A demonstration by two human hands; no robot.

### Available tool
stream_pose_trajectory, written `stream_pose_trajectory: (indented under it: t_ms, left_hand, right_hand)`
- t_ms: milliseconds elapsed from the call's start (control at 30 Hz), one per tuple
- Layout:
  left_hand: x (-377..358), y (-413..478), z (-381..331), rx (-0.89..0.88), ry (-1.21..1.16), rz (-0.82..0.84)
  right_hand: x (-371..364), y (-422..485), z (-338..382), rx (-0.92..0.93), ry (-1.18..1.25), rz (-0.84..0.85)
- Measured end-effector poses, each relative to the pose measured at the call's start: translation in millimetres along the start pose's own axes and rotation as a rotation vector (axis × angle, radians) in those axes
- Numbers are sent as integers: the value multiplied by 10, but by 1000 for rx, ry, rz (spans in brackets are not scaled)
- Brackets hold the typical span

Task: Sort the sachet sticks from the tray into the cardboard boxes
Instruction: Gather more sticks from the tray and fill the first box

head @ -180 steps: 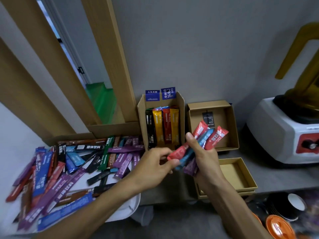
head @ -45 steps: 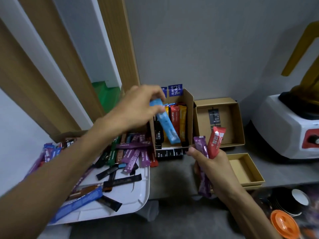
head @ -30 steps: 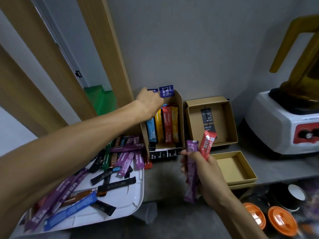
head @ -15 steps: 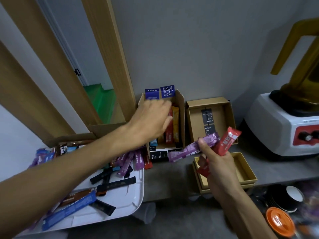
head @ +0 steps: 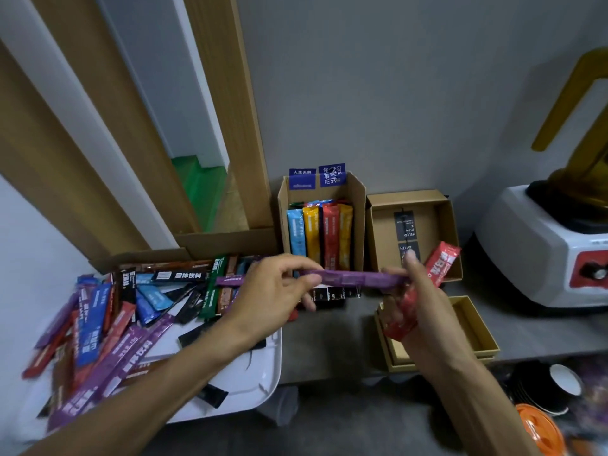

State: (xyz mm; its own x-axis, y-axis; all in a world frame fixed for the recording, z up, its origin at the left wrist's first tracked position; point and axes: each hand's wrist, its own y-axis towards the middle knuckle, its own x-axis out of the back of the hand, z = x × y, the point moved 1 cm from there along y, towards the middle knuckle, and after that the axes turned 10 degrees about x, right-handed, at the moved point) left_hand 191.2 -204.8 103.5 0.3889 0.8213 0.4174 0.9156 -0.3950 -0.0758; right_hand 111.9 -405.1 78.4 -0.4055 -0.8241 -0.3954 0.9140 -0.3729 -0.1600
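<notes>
A purple sachet stick (head: pixel 353 278) lies level between my two hands, in front of the tall cardboard box (head: pixel 360 222). My left hand (head: pixel 273 294) pinches its left end. My right hand (head: pixel 418 301) holds its right end and also grips a red sachet stick (head: pixel 439 263). The tall box holds blue, yellow, red and orange sticks standing upright. A white tray (head: pixel 256 373) at the left carries a heap of several mixed sticks. Two flat cardboard boxes, one at the back (head: pixel 437 222) and one nearer (head: pixel 477 327), lie at the right.
A white blender base (head: pixel 543 251) with a yellow jug stands at the far right. Black cups and orange lids (head: pixel 539 429) sit low at the right. A wooden door frame (head: pixel 227 110) rises behind the tray. The grey wall backs the boxes.
My left hand left the tall box, where a blue stick now stands, and came down to take the left end of the purple stick held by my right hand.
</notes>
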Motion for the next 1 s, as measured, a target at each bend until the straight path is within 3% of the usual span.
stream_pose_trajectory:
  t_ms: [200,400,467,533,633,733,867,1000]
  left_hand:
    - [96,-32,-5,-102,-97,-148]
    - [169,-20,-15,-48,-180,-90]
    - [235,-13,-67,-132,4,-183]
    - [272,5,-162,-320,369,-237]
    - [130,43,-237,-475,838,-34]
    - [-56,59,-160,-354,684,45]
    - [-183,264,-27,-90,369,-257]
    - [-402,596,65,97,423,-417]
  right_hand:
    - [-1,-74,-21,-50,-120,160]
    - [-44,-140,-37,46,-272,144]
    - [-35,-138,3,109,-346,144]
    - [-59,-146,53,157,-413,188]
    - [-120,-147,92,210,-460,257]
    - [-105,-115,64,274,-406,135]
    - [-51,-111,-16,289,-381,-40]
    - [-67,-161,-115,247,-406,-32]
